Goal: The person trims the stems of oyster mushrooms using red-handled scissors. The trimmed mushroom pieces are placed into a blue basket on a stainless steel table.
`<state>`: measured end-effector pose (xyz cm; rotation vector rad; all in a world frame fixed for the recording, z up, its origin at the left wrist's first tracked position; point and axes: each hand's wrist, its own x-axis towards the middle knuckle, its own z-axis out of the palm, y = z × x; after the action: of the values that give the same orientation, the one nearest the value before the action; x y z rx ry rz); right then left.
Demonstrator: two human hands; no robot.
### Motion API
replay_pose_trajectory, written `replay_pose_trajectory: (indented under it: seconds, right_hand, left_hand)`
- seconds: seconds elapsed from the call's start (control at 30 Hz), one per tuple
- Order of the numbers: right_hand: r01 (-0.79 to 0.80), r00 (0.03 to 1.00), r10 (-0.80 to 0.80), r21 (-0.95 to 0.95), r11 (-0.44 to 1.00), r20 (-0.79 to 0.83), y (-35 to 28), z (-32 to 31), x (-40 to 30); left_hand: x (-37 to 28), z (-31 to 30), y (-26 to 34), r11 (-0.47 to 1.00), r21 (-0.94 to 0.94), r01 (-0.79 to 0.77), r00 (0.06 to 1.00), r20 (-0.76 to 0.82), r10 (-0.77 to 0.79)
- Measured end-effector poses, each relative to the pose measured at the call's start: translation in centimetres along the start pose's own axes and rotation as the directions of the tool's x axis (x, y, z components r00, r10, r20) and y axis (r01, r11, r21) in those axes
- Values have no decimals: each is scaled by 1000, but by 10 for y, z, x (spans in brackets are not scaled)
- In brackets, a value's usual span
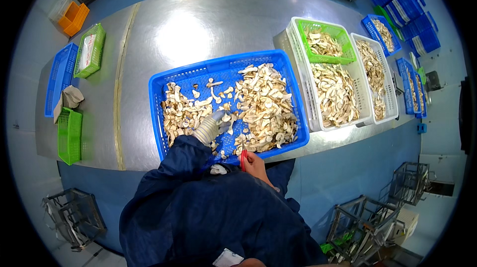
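Note:
A large blue plastic crate lies before me, holding sliced mushrooms in two heaps. The right heap is the taller one; the left heap is thinner, with some loose slices between the two. My left hand, in a striped knit glove, reaches into the crate beside the left heap, and its fingers are closed on a pale mushroom slice. My bare right hand grips red-handled scissors at the crate's near edge. Their blades point into the crate near the right heap.
White crates of mushroom slices stand right of the blue one; a green basket sits inside the nearer. On the steel table's left end are green baskets, a blue tray and a cloth-like item. Metal-framed stools stand behind.

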<state>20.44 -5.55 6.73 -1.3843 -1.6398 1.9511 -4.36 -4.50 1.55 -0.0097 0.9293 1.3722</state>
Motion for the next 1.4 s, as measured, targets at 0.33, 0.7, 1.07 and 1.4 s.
replay_pose_trajectory:
  seconds: [0.33, 0.7, 1.07, 1.4]
  right_hand:
    - [-128, 978, 117, 53, 990, 175, 9, 7, 9]
    - [-202, 948, 126, 246, 948, 294, -12, 8, -5]
    - [-260, 942, 176, 291, 921, 284, -35, 5, -9]
    - [-198, 970, 156, 229, 953, 188, -17, 5, -3]
  left_hand:
    - [-55, 43, -1, 986, -149, -73, 993, -102, 59]
    - [-62, 54, -8, 998, -47, -40, 999, -30, 38]
    - [-61, 29, -28, 965, 259, -52, 998, -18, 59]
    - [-67, 23, -18, 990, -133, 46, 991, -118, -62]
